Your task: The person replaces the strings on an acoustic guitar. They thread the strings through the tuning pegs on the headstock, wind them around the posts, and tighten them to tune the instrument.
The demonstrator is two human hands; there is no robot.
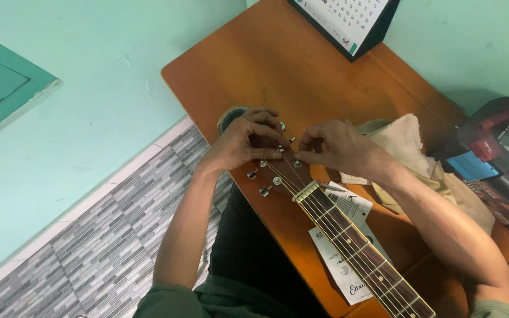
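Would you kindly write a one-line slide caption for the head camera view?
Left hand and right hand work at a guitar headstock resting on a wooden table.

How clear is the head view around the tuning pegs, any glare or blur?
Head view: even, soft light, no glare; left hand and right hand on the guitar headstock look slightly soft; faint shadows on the table; pegs readable.

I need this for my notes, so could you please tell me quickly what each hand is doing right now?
Left hand: fingers curled over the guitar headstock, gripping it.
Right hand: fingers pinched at the headstock's pegs; whether on a string cannot be told.
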